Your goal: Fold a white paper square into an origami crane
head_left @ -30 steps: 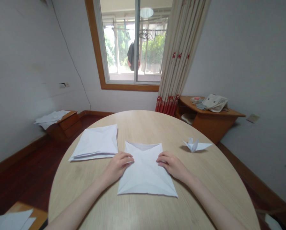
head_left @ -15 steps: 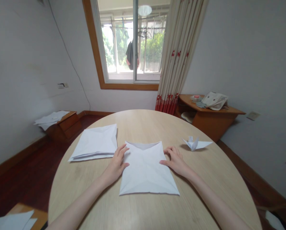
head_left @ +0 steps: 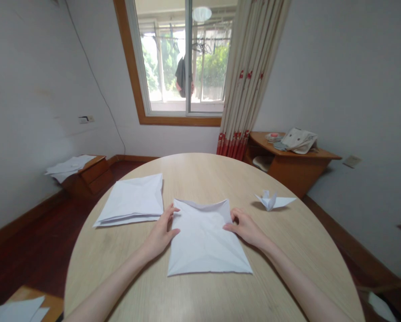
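A square of folded white paper (head_left: 205, 241) lies in front of me on the round wooden table, creased across its face, with its far edge slightly parted and sagging in the middle. My left hand (head_left: 162, 235) grips the left edge, thumb on top and the other fingers by the upper left corner. On the opposite side my right hand (head_left: 245, 227) pinches the right edge, thumb over the paper and fingers curled at the side. Some fingertips are hidden.
A stack of folded white paper (head_left: 133, 197) lies to the left on the table (head_left: 200, 172). At the right rests a white origami crane (head_left: 270, 201). Beyond the table are a small cabinet (head_left: 93, 174) with papers and a corner desk (head_left: 294, 170) with a bag.
The fingers of my right hand have curled in closer to the paper's edge. The far edge of the folded paper has spread a little and its dip looks shallower.
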The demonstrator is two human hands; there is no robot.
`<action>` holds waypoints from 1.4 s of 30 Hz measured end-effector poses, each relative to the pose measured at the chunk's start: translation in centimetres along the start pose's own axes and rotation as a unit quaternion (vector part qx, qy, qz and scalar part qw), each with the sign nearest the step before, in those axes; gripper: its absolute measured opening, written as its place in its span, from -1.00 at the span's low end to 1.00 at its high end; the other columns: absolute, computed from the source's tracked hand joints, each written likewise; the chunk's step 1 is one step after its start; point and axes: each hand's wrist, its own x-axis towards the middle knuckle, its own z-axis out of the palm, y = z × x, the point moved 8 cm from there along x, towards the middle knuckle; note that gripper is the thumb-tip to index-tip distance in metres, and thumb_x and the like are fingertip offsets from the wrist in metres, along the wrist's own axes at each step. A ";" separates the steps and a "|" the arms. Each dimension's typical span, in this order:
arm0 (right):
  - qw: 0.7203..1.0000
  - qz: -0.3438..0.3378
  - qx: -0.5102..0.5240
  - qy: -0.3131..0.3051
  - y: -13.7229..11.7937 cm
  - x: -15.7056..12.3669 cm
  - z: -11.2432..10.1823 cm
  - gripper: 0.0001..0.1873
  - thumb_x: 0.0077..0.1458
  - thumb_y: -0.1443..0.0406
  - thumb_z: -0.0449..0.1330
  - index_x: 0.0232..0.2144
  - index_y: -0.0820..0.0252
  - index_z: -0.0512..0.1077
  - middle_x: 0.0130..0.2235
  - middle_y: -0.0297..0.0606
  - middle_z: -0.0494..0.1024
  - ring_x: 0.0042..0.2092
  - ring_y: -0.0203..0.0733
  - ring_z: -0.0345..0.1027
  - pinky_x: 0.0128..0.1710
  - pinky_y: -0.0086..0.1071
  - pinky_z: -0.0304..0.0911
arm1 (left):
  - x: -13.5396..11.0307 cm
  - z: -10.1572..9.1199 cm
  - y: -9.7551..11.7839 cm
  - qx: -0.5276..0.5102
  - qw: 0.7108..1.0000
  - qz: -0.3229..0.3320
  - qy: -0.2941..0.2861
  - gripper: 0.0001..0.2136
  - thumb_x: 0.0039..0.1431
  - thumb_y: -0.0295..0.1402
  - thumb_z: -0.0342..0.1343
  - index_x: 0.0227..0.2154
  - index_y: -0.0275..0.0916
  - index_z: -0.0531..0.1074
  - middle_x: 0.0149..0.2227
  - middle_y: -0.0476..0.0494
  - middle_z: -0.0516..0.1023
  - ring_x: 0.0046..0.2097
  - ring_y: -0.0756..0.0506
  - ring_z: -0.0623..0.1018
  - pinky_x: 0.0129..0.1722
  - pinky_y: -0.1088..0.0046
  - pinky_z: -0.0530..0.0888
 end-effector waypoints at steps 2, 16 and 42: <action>1.000 0.004 0.010 0.002 0.0 0.0 0.0 -0.72 -0.16 0.19 0.25 -0.60 0.13 0.20 -0.46 -0.37 0.35 -0.32 -0.14 0.26 -0.31 -0.33 0.14 | 0.1 -0.2 0.4 -0.017 1.000 -0.009 0.001 -0.53 0.00 -0.58 0.10 0.01 -0.16 0.25 0.28 -0.26 0.12 0.23 -0.19 0.30 0.21 0.09 0.23; 0.998 0.005 0.066 -0.012 -0.4 -0.3 0.1 -0.73 -0.13 0.21 0.23 -0.33 0.23 0.46 -0.36 -0.27 0.49 -0.31 -0.10 0.30 -0.28 -0.26 0.23 | -0.4 0.0 2.5 0.012 0.999 0.030 -0.011 -0.60 0.09 -0.50 0.04 0.01 -0.15 0.19 -0.01 -0.17 0.39 -0.14 -0.08 0.50 -0.12 0.30 0.48; 0.935 -0.018 0.353 -0.019 -3.4 -1.4 -2.1 -0.74 -0.20 0.20 0.40 -0.35 0.10 0.59 -0.15 -0.16 0.58 -0.07 -0.03 0.38 0.00 -0.13 0.20 | -1.2 -1.1 6.3 -0.017 0.997 0.078 0.004 -0.24 0.08 -0.17 0.21 0.26 -0.20 -0.05 0.03 -0.27 0.43 0.04 -0.23 0.44 0.08 0.18 0.32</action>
